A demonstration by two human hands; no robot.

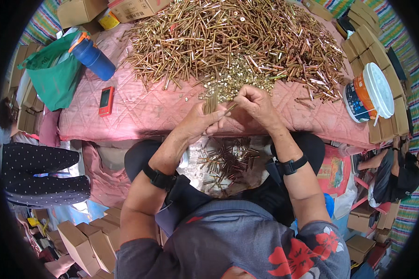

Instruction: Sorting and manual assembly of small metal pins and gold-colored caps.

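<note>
Head view: a bundle of brass-coloured metal rods (211, 103) is gripped in the left hand (198, 122), centre of frame, fingers wrapped around the lower part. Rods are held roughly parallel, tips up, presumably so the ends stay level and exposed. The right hand (258, 104) is set just right of it, fingers curled in. A single rod (231, 108), slanted between the two hands, appears to be pinched at its upper end by thumb and forefinger; exact finger contact is partly hidden.

Main rod pile (228, 37) is spread across the upper centre, in mixed directions. Small metal fittings (239, 79) are heaped at its near edge, just above the hands, probably so both kinds are kept within short reach. More rods (228, 158) are lying in the lower centre, between the knees, below the table edge.

Everything is laid on a pink quilted cover (149, 116), perhaps as padding. Green bag (53, 76), blue bottle (94, 58) and red handheld device (105, 101) are parked upper left, lidded bucket (370, 93) upper right, likely to leave the middle for the metal parts. Wrist straps (159, 178) are worn on both forearms. Another person (402, 174) is partly seen at the right edge.
</note>
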